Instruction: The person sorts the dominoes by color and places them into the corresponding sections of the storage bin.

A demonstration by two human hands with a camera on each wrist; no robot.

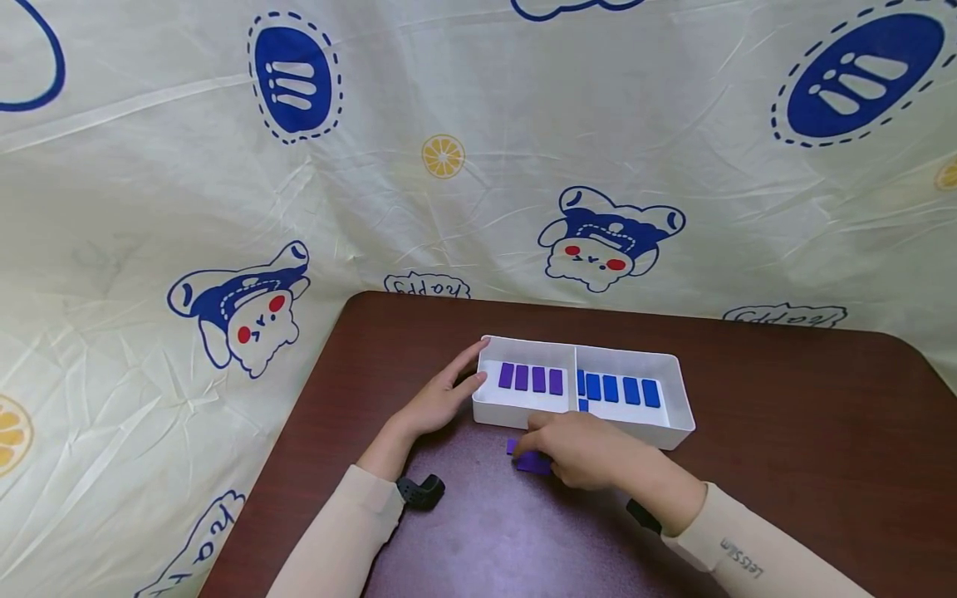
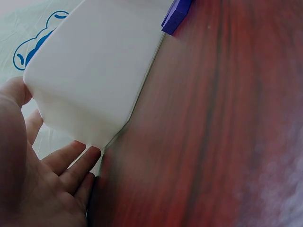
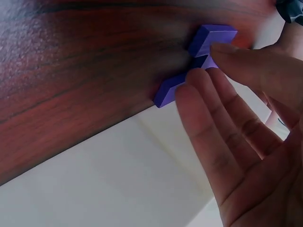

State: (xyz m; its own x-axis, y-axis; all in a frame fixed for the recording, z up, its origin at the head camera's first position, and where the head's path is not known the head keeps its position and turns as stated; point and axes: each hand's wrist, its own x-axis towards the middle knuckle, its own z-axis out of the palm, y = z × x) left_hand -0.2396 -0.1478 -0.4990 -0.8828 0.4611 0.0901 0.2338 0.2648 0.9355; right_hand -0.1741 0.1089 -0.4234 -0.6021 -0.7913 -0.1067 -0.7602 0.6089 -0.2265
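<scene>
A white two-compartment box (image 1: 516, 415) stands on the brown table. Several purple blocks (image 1: 538, 379) lie in a row in its left compartment, and several blue blocks (image 1: 611, 389) are in the right one. At the box's left end, my left hand (image 1: 437, 399) rests with fingers spread and mostly straight against the outer wall, thumb by the rim. Just in front of the box, my right hand (image 1: 591, 448) is over a few loose purple blocks (image 3: 170, 90). Its thumb and fingertips pinch one purple block (image 3: 202, 61), which they partly hide.
The dark brown table (image 1: 807, 448) extends to the right of the box and toward me. A pale printed cloth (image 1: 478, 216) hangs behind and at the left of the table. Black straps (image 1: 422, 492) with cameras sit at the wrists.
</scene>
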